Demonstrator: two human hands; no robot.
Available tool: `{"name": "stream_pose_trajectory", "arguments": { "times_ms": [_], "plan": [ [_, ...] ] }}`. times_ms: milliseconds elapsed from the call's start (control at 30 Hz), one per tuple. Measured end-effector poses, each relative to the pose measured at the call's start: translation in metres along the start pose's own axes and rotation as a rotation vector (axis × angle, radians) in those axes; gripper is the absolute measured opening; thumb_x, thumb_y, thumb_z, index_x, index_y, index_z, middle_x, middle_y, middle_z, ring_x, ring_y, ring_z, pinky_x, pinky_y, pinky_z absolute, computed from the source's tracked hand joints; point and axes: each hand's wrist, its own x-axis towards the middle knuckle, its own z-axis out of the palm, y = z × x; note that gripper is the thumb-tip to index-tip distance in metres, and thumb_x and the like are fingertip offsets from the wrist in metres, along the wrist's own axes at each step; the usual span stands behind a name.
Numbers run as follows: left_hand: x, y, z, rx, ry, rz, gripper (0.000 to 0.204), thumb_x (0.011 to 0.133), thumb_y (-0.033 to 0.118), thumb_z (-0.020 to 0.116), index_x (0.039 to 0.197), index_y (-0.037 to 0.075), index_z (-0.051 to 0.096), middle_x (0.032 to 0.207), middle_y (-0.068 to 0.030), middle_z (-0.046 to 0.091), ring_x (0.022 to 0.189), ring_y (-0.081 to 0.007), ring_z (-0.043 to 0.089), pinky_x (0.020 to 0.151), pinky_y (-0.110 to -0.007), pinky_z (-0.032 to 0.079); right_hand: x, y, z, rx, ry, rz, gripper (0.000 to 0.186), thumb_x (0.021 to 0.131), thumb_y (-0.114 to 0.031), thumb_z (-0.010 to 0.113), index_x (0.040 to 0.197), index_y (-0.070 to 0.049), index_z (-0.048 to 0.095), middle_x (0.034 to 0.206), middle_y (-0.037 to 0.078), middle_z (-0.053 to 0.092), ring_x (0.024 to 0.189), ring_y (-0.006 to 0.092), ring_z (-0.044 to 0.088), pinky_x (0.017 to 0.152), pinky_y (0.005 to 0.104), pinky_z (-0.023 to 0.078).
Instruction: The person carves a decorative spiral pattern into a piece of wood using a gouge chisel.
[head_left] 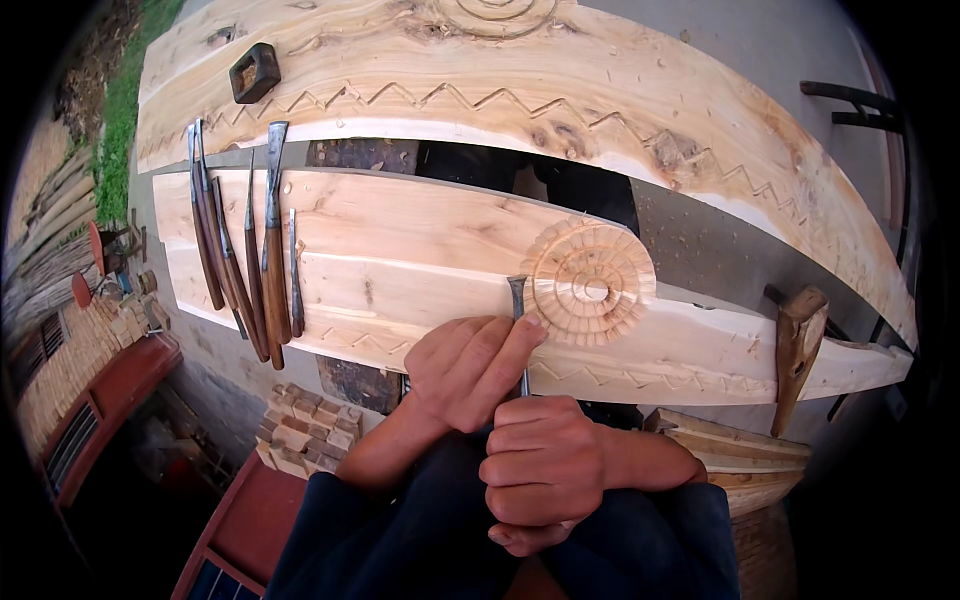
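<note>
My right hand (545, 465) is wrapped in a fist around the handle of a carving chisel, hiding the handle. Its flared metal blade (517, 290) points away from me, with the tip at the left edge of a carved round rosette (592, 282). Closed on the lower shaft of the chisel, my left hand (470, 365) rests low over the pale wooden board (400, 290). The rosette has rings of small notches around a raised centre. A shallow zigzag line runs along the board's near edge.
Several chisels (272, 230) lie across the board's left end. A wooden-headed mallet (800, 345) rests at its right end. Beyond, a larger curved board (480, 90) bears a zigzag and a dark hollow block (254, 73). Small wood blocks (308, 430) are stacked near my left forearm.
</note>
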Motion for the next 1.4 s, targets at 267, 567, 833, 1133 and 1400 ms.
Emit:
{"name": "stream_pose_trajectory", "arguments": {
  "times_ms": [267,567,833,1133,1400],
  "plan": [
    [0.006,0.001,-0.003,0.016,-0.042,0.032,0.033,0.092,0.008,0.079,0.123,-0.003,0.079,0.095,-0.013,0.075,0.077,-0.0232,0.075,0.063,-0.032,0.059,-0.007,-0.001,-0.01,-0.014,-0.046,-0.018,0.03,0.092,-0.021,0.072,0.07,-0.008,0.058,0.073,0.005,0.057,0.059,0.0207,0.058,0.052,0.0349,0.039],
    [0.01,0.004,0.008,0.058,-0.073,-0.033,0.039,0.087,0.001,0.081,0.126,0.002,0.079,0.1,-0.011,0.078,0.073,-0.0215,0.072,0.061,-0.033,0.055,-0.005,-0.007,-0.038,0.236,0.068,0.074,0.039,0.088,-0.022,0.075,0.063,-0.007,0.049,0.068,0.007,0.054,0.055,0.025,0.053,0.053,0.0377,0.036],
    [0.014,0.002,0.011,0.001,-0.076,-0.016,0.04,0.084,0.0,0.082,0.125,0.0,0.08,0.096,-0.0108,0.076,0.069,-0.0216,0.068,0.057,-0.033,0.052,-0.012,-0.003,-0.05,0.337,0.091,0.052,0.044,0.091,-0.029,0.071,0.061,-0.006,0.049,0.068,0.009,0.062,0.058,0.0254,0.062,0.053,0.0378,0.04],
    [0.015,0.007,0.011,0.019,-0.078,-0.06,0.041,0.081,-0.004,0.073,0.121,0.001,0.08,0.097,-0.0113,0.075,0.07,-0.0229,0.069,0.056,-0.034,0.052,-0.015,0.0,-0.043,0.315,0.112,0.013,0.039,0.09,-0.026,0.071,0.062,-0.005,0.052,0.07,0.009,0.063,0.059,0.026,0.062,0.054,0.0386,0.041],
    [0.009,0.01,0.011,0.075,-0.092,-0.096,0.046,0.078,-0.006,0.074,0.123,0.004,0.078,0.101,-0.0093,0.077,0.072,-0.0226,0.072,0.057,-0.034,0.054,-0.013,-0.001,-0.035,0.26,0.109,0.012,0.033,0.091,-0.02,0.068,0.065,-0.005,0.055,0.074,0.01,0.063,0.063,0.0265,0.063,0.057,0.0383,0.044]
  ]
}}
